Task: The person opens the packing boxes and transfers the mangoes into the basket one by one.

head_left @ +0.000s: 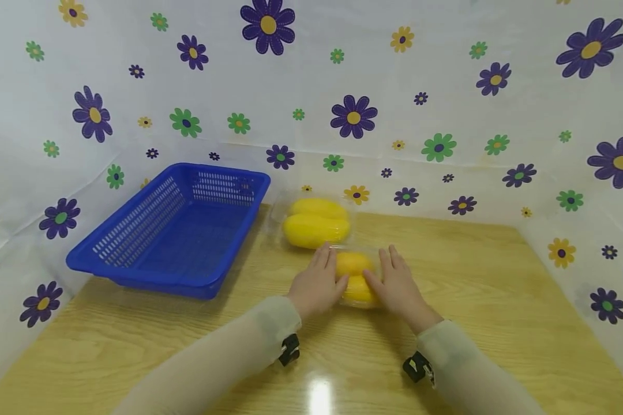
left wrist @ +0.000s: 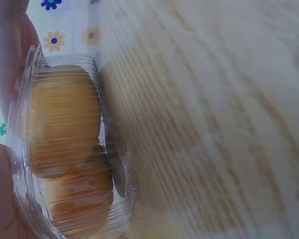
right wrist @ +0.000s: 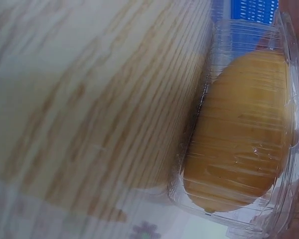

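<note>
Both hands are at a clear plastic clamshell box [head_left: 360,304] that holds two yellow, oval, mango-like fruits [head_left: 354,264]. My left hand [head_left: 314,285] touches the box's left edge with its fingers extended and thumb on the near top. On the right edge rests my right hand [head_left: 402,288], fingers pointing away and thumb over the lid. The left wrist view shows the ribbed side of the box [left wrist: 65,134] standing on the table, the hand along its rim. In the right wrist view, one fruit [right wrist: 239,134] shows through the plastic, with the hand mostly cut off at the right.
Just behind stands a second clear box with larger yellow fruits [head_left: 316,229]. A blue slotted plastic basket [head_left: 215,282] sits on the left of the wooden table [head_left: 477,276]. Flower-printed white cloth [head_left: 311,80] hangs behind and at both sides.
</note>
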The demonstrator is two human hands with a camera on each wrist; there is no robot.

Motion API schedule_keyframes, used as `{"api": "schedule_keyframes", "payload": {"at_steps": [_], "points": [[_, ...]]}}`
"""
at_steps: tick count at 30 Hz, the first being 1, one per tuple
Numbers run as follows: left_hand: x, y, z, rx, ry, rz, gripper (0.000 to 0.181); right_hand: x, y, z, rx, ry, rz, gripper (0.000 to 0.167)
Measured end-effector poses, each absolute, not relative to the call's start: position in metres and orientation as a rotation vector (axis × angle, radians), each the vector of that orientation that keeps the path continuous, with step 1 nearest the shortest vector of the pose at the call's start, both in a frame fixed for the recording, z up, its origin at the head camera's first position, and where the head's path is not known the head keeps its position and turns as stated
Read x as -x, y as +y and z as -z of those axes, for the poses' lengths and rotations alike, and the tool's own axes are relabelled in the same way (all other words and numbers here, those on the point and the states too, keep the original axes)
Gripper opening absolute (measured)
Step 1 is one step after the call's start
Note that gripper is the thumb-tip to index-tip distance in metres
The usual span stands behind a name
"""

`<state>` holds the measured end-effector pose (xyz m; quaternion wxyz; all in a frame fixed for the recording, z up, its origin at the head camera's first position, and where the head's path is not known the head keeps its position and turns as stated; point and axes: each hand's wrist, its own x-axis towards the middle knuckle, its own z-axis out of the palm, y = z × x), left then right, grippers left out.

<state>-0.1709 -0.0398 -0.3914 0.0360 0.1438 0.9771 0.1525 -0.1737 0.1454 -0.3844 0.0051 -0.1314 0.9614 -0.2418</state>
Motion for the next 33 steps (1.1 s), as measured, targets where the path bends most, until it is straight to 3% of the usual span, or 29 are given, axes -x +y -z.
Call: {"api": "schedule_keyframes", "payload": {"at_steps": [33], "points": [[0.17,-0.061,0.388,-0.483,2.898,-0.784,0.075,0.174,0.158,0.376,0.443,2.815,0.952,0.077]]}}
